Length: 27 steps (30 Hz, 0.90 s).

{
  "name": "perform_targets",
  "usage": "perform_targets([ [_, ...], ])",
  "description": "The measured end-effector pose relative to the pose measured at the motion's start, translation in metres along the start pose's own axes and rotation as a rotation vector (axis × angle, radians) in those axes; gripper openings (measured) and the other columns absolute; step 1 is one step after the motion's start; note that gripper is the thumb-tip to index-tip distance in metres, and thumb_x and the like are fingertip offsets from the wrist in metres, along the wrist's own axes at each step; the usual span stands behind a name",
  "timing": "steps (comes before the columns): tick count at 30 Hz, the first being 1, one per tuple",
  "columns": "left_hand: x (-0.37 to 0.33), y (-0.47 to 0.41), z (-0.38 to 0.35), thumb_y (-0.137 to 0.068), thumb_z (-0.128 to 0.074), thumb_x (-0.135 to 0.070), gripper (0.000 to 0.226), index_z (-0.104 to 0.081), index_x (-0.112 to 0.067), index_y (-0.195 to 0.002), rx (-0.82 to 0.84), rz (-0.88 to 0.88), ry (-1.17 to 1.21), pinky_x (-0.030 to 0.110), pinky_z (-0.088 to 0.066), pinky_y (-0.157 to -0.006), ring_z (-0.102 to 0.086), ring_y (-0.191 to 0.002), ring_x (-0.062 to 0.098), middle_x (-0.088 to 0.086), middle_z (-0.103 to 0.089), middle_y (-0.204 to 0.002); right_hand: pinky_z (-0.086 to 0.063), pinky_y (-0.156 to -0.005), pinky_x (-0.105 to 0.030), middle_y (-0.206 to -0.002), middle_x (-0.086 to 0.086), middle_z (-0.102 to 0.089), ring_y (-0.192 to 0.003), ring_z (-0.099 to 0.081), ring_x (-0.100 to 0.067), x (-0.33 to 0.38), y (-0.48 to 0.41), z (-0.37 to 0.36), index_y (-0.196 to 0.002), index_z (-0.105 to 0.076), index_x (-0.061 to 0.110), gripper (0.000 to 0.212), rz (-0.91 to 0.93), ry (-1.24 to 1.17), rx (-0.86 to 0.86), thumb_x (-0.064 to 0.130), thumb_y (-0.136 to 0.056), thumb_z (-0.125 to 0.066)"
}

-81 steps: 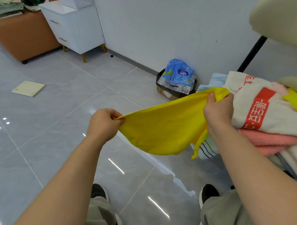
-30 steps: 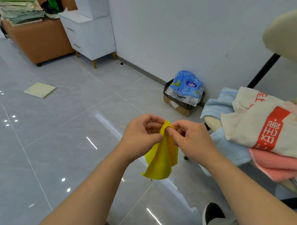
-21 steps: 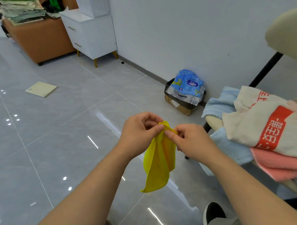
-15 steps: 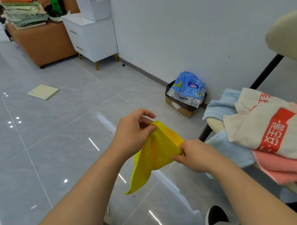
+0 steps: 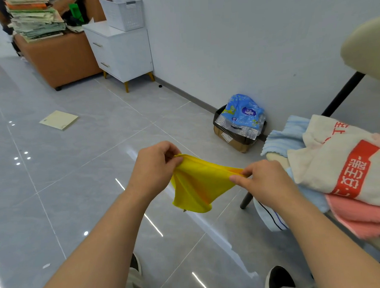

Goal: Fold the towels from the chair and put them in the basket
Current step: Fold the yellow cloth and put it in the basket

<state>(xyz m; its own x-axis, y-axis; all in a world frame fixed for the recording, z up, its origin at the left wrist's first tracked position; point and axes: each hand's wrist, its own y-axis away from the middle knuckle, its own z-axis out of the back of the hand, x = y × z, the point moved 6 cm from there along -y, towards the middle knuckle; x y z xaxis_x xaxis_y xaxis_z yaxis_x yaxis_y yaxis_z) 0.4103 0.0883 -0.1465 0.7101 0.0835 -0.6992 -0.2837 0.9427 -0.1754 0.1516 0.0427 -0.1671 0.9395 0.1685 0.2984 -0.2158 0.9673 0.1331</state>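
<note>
A folded yellow towel [image 5: 199, 184] hangs in the air over the floor, stretched between my two hands. My left hand [image 5: 155, 166] pinches its left top corner. My right hand [image 5: 261, 180] pinches its right top corner. On the chair [image 5: 371, 51] at the right lies a pile: a cream towel with a red band [image 5: 340, 162] on top, light blue towels [image 5: 285, 138] and a pink towel [image 5: 359, 215] beneath. A white slatted basket [image 5: 124, 12] stands on the white cabinet [image 5: 121, 51] far back.
A cardboard box with a blue plastic pack [image 5: 240, 122] sits by the wall. A pale flat booklet [image 5: 59, 120] lies on the grey tiled floor. A brown bench [image 5: 57, 58] carries stacked papers. My shoes [image 5: 277, 276] show at the bottom edge.
The hands brought the towel's corners together, folding it in half. Then my right hand slid along the top edge to the right, and the folded towel now hangs spread between both hands.
</note>
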Motion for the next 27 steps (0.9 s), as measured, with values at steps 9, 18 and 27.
perform_targets([
  [9, -0.013, 0.008, -0.011, -0.089, -0.071, -0.018, 0.016, -0.059, -0.026, -0.092, 0.166, -0.144, -0.061, 0.009, -0.038, -0.058, -0.059, -0.069, 0.000, -0.015, -0.062, -0.082, -0.050, -0.075, -0.033, -0.085, -0.001, -0.071, -0.085, -0.065, -0.021, -0.014, -0.003, 0.019, -0.091, -0.075, 0.023, 0.012, -0.026, -0.170, -0.220, 0.035, -0.091, -0.071],
  [18, -0.017, 0.016, -0.032, -0.093, -0.064, -0.012, 0.019, -0.063, -0.028, -0.102, 0.343, -0.223, -0.155, 0.021, -0.042, -0.070, -0.053, -0.078, -0.001, -0.011, -0.066, -0.103, -0.052, -0.088, -0.041, -0.098, -0.004, -0.075, -0.094, -0.065, -0.027, -0.019, -0.002, 0.023, -0.104, -0.077, 0.021, 0.017, -0.032, -0.189, -0.285, 0.015, -0.093, -0.065],
  [27, -0.002, 0.012, -0.032, -0.095, -0.062, -0.021, 0.020, -0.069, -0.026, -0.114, 0.292, -0.113, -0.317, 0.030, -0.051, -0.076, -0.062, -0.087, 0.014, -0.005, -0.070, -0.095, -0.047, -0.063, -0.025, -0.069, 0.011, -0.065, -0.073, -0.063, -0.013, -0.009, 0.003, 0.014, -0.072, -0.070, 0.035, 0.027, -0.028, -0.186, 0.024, 0.009, -0.077, -0.066],
])
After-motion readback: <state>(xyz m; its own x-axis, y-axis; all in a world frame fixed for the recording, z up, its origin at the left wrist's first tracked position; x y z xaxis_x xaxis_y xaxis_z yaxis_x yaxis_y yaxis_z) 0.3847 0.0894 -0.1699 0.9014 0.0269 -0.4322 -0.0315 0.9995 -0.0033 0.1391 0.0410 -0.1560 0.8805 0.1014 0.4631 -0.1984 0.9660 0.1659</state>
